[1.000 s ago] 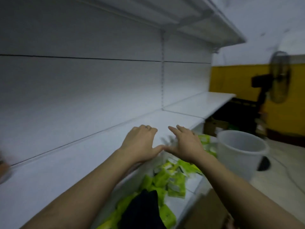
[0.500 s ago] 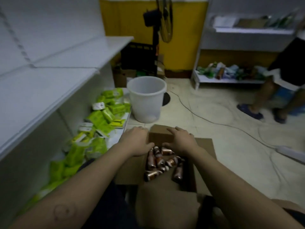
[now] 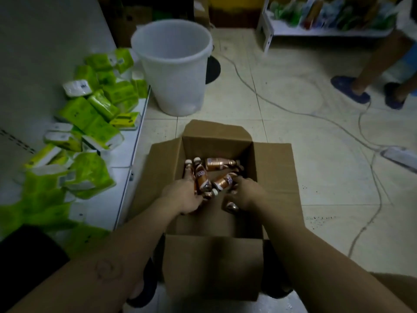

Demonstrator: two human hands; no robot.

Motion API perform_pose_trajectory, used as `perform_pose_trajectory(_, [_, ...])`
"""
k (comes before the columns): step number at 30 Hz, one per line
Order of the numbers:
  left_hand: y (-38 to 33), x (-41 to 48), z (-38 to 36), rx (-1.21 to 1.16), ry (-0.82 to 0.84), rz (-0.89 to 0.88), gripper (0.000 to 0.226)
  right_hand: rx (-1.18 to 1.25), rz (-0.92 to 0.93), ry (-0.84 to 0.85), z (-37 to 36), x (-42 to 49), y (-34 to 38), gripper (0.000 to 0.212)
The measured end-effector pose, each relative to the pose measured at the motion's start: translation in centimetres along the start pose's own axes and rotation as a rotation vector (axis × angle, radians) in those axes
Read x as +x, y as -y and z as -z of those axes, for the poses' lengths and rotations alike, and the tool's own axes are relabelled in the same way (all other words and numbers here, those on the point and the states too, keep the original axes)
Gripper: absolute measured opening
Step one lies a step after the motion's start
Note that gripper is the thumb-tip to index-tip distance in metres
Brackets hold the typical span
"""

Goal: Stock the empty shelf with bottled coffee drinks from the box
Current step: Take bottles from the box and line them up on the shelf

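Note:
An open cardboard box (image 3: 274,175) stands on the floor in front of me with several brown coffee bottles (image 3: 217,164) lying loose inside. Both my hands are down in it. My left hand (image 3: 182,195) curls round a bottle (image 3: 188,169) whose white-capped neck sticks out past my fingers. Another bottle (image 3: 202,178) lies right beside that hand. My right hand (image 3: 247,195) grips a bottle (image 3: 231,207) whose end shows under the palm, with its fingertips touching a tilted bottle (image 3: 222,182). The white shelf (image 3: 29,53) rises at the left.
Green and white packets (image 3: 97,109) are heaped on the low shelf at the left. A white plastic bucket (image 3: 173,64) stands beyond the box. Cables (image 3: 300,112) and a power strip (image 3: 398,154) lie on the tiled floor. Another person's feet (image 3: 350,89) stand at the right.
I turned from the empty shelf down to the box. My hands dropped from above the box into it and closed among the bottles.

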State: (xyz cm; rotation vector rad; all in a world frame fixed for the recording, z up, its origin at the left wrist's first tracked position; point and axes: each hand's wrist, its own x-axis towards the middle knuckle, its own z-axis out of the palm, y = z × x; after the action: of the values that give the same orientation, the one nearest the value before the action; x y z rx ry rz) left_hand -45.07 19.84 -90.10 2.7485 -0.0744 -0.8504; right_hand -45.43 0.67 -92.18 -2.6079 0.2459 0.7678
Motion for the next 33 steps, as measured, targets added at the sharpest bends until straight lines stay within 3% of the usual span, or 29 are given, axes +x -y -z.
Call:
perform_pose_trajectory(3, [1.0,3.7,-2.8,-0.040,0.043,0.032,0.072,0.026,-0.042,0.070,-2.1,3.1,-1.5,0.066])
perform_pose_trajectory(8, [3.0,8.9,-7.2,-0.122,0.109,0.053,0.045,0.131,-0.174,0.170,-6.1,7.6,-3.9,0.063])
perform_pose_trajectory(12, [4.2,12.8,-10.0,-0.166,0.154,0.083,0.055,0.241,-0.298,0.184,-9.0,11.0,-5.6,0.065])
perform_pose_trajectory(17, [4.9,16.0,-13.7,-0.055,0.232,0.159,0.077,0.329,-0.413,0.136,-12.0,14.4,-7.3,0.079])
perform_pose_trajectory(22, [3.9,17.5,-15.6,0.117,0.236,0.214,0.078,0.418,-0.500,0.051,-14.4,16.0,-7.7,0.083])
perform_pose_trajectory(27, [5.9,16.9,-17.2,0.042,0.181,0.168,0.068,0.450,-0.537,-0.060,-15.6,17.1,-6.9,0.080])
perform_pose_trajectory(33, [5.8,16.6,-17.6,-0.029,0.135,0.184,0.072,0.400,-0.570,0.040,-17.2,15.1,-6.4,0.072])
